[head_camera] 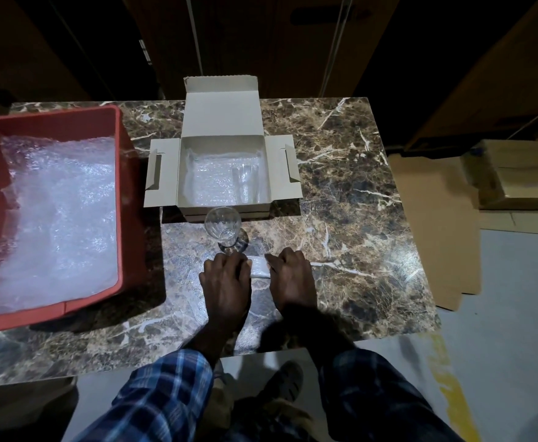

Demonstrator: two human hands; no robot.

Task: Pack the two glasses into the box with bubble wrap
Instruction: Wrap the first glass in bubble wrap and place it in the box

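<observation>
1. Both hands work a small roll of bubble wrap [258, 266] on the marble table [357, 186]: the left hand [226, 282] has its fingers curled over the roll's left end, and the right hand [291, 275] grips the right end. A clear sheet seems to run from the roll back toward the person, though it is hard to trace against the stone.

2. As I judge it, the step is preparing wrap for the loose glass [224, 226], which stands upright just beyond the hands and just in front of the box [223, 170], touching neither hand.

3. To do this well, the sheet should probably be opened flat, the glass laid on its side at one edge, then rolled snugly with the spare wrap tucked into the mouth. Glass is slick and rolls easily, so one hand should steady it.

4. Inside the open box lies a bed of bubble wrap, and the second glass [245, 181] lies on it toward the right wall. Space remains on the left.

5. At the table's left, the red bin [119, 186] holds a large heap of bubble wrap.
</observation>
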